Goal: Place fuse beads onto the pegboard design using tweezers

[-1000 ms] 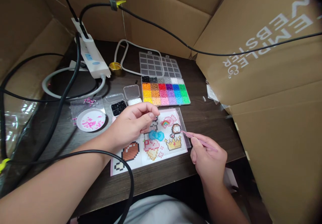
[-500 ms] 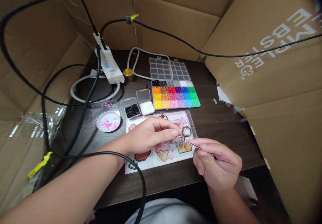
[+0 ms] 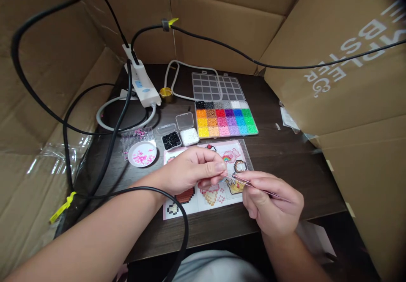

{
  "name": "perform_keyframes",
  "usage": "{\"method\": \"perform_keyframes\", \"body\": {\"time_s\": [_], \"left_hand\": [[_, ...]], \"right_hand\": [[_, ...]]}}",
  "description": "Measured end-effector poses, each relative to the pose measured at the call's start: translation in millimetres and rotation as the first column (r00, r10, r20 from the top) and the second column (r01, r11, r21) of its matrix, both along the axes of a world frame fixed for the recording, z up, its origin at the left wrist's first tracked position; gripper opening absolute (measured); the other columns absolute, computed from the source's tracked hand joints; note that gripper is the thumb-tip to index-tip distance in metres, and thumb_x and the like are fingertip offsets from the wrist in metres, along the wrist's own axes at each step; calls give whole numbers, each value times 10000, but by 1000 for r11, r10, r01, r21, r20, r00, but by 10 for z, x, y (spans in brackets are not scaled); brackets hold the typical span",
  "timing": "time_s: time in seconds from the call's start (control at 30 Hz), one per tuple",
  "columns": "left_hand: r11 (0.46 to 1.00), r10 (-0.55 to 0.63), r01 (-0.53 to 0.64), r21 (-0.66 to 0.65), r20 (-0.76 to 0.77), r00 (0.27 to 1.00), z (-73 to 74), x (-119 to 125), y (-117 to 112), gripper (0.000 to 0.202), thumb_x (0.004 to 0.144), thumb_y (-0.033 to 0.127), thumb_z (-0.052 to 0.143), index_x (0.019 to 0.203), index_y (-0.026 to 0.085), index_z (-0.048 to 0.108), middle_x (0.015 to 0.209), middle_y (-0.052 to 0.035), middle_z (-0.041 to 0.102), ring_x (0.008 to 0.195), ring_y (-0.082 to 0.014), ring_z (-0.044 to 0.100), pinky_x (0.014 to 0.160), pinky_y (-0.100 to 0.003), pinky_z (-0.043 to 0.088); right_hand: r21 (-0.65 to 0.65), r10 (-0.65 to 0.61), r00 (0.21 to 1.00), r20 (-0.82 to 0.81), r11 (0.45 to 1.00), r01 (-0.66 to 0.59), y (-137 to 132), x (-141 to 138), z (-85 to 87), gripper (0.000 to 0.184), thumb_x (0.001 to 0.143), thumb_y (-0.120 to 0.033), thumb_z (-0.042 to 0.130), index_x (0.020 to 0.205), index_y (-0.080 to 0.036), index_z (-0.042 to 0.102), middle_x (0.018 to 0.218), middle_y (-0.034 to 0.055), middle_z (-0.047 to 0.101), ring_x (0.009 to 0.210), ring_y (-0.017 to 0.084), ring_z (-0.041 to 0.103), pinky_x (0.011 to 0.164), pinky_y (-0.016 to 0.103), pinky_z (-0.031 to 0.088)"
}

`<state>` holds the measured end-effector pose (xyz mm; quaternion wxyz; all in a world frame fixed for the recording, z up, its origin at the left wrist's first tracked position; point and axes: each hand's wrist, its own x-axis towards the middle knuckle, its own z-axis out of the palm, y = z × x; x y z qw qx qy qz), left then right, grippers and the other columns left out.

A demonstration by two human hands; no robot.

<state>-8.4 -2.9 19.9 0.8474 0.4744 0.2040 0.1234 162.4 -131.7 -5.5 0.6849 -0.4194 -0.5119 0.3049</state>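
My left hand [image 3: 193, 171] hovers over a clear pegboard with a picture sheet [image 3: 203, 197] under it, thumb and fingers pinched together at the tip of pink tweezers [image 3: 241, 181]. What the pinch holds is too small to make out. My right hand [image 3: 272, 203] grips the tweezers, which point left toward the left fingertips. Bead pictures on the board, a crown [image 3: 235, 185] and an ice cream [image 3: 212, 194], show between the two hands.
A bead box with many colours [image 3: 226, 119] lies open behind the board, with small boxes of black [image 3: 171, 140] and white beads [image 3: 189, 136] and a white dish of pink beads [image 3: 142, 154] to the left. A power strip [image 3: 142, 85], thick black cables and cardboard walls surround the dark table [image 3: 285, 155].
My left hand has slid right and nearer over the board, and my right hand has brought the tweezers' tip to its fingertips. The camera view has shifted left.
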Motion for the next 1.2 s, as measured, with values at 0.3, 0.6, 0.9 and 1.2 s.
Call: {"method": "perform_keyframes", "body": {"time_s": [0.3,0.6,0.9,1.2], "left_hand": [[993,16,-11,-119,43,999,-42,4,1,247,889,331,708,781,109,708,587,3,611,458,-38,449,473,-173,389],[994,11,-10,-112,9,1000,-29,2,11,251,875,340,720,780,108,710,587,6,607,465,-46,455,471,-180,388],[996,0,0,-88,-1,1000,-31,-4,15,256,875,354,718,788,113,710,581,8,608,475,-52,479,471,-178,375],[999,10,-11,-54,-4,1000,-18,0,21,264,891,357,700,808,107,724,604,2,611,481,-46,456,490,-188,363]], "right_hand": [[-19,-27,999,-46,999,26,36,-28,15,343,897,0,607,1063,-256,762,1088,78,783,385,34,542,337,208,435],[-39,-31,999,-30,999,30,45,-24,32,327,904,-37,615,1055,-284,766,1072,71,791,366,46,529,335,220,441],[-43,-21,999,-47,999,19,64,-21,41,316,907,-36,608,1039,-274,769,1061,72,793,360,42,526,334,215,438],[-78,-46,997,-66,996,41,51,-22,29,219,907,-89,631,981,-248,761,1047,88,794,338,46,515,319,218,443]]}}
